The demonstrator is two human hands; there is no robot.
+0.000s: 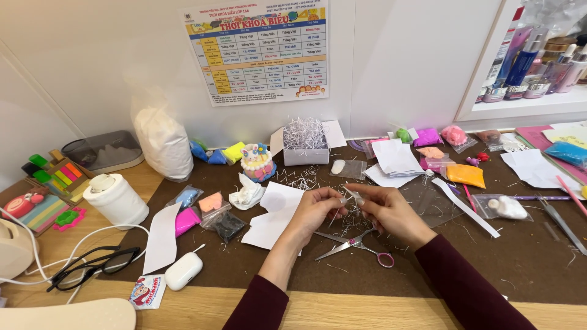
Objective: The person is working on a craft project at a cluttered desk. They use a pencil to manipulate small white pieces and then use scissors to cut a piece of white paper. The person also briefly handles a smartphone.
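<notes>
Fingertips of left hand (318, 211) and right hand (382, 208) pinch a small clear packet (351, 195) mid-desk, apparently unopened; scissors (354, 246) lie idle nearer the front edge.

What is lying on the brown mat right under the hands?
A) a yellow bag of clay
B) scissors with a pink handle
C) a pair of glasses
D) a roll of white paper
B: the scissors with a pink handle lie on the brown mat just below the left hand and right hand.
</notes>
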